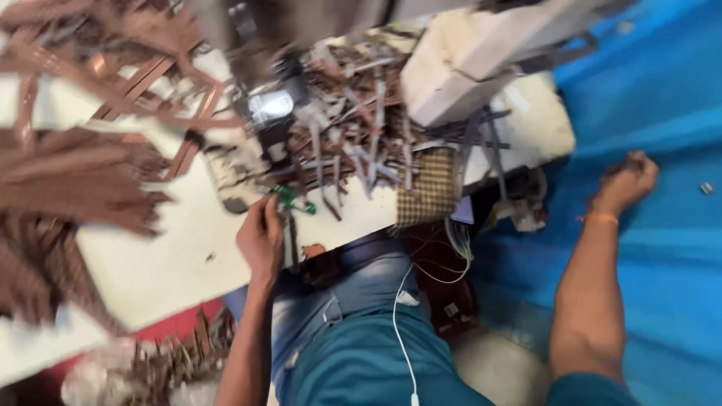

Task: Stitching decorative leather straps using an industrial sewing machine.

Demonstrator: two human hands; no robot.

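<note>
Left hand (261, 237) — on green clip (293, 201)

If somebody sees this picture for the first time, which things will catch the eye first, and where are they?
The heaps of brown strips covering the left and upper part of the white table stand out first, with a greyer tangle of strips near the middle. The left hand rests at the table's front edge by a small green object. The right hand is stretched out over the bright blue sheet on the right.

No packages, labels, signs, screens visible
</note>
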